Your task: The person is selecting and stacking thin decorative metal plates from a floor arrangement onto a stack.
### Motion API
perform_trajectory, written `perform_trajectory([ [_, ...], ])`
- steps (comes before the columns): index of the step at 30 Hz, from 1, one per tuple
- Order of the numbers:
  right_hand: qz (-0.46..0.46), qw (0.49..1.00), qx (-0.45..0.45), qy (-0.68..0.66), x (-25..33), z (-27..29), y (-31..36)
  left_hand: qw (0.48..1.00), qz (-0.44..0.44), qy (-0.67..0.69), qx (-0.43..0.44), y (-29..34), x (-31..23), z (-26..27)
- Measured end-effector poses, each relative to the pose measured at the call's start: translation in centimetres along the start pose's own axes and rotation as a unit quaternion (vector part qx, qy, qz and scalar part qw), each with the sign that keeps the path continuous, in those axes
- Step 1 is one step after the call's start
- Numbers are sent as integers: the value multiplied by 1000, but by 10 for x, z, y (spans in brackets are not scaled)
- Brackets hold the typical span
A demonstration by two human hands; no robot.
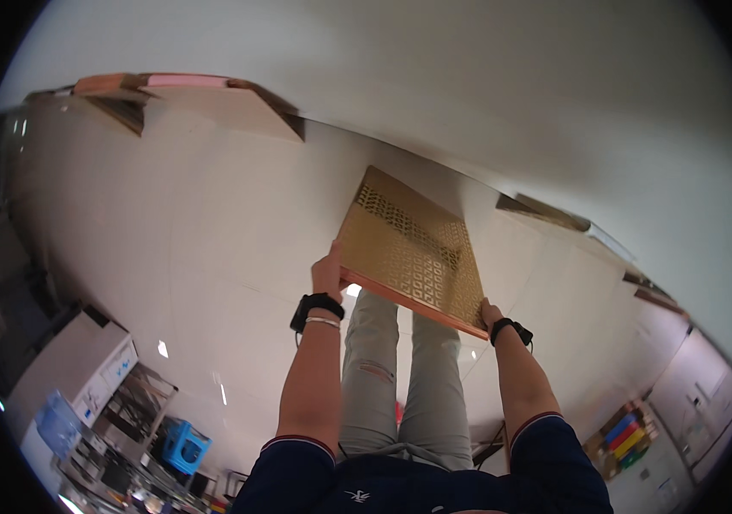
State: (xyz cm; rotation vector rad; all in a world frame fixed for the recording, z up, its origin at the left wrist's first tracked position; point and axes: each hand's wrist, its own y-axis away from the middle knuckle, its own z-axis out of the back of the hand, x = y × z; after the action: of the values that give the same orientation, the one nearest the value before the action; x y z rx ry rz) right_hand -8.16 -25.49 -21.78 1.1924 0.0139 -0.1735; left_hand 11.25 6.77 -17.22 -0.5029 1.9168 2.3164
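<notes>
Out in front of my legs I hold a flat, rectangular gold-tan panel (413, 244) with a reddish wooden-looking edge. Rows of small repeating cut-out or printed shapes cover much of its face. It is tilted, its far corner reaching toward the wall. My left hand (328, 272) grips its left side near the front corner. At the near right corner, my right hand (492, 314) is closed on the edge, its fingers mostly hidden by the panel. Each wrist wears a black band with a small device.
A pale wall (503, 94) runs across the far side. Several boards lean along it, including a large board (220, 110) at left and another panel (567, 224) at right. A white cabinet (83, 364), a blue stool (184, 447) and colourful bins (625, 435) stand nearer.
</notes>
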Motion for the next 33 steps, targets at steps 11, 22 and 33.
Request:
perform_trajectory([
  [11, 92, 991, -77, 52, -83, -49, -26, 997, -76, -30, 10, -8, 34, 25],
  [22, 21, 997, -36, -58, -333, -137, -15, 938, -101, -325, 66, 42, 126, -27],
  [33, -273, 821, 88, -494, -501, -293, 61, 663, -262, -673, 197, 76, 308, -53],
])
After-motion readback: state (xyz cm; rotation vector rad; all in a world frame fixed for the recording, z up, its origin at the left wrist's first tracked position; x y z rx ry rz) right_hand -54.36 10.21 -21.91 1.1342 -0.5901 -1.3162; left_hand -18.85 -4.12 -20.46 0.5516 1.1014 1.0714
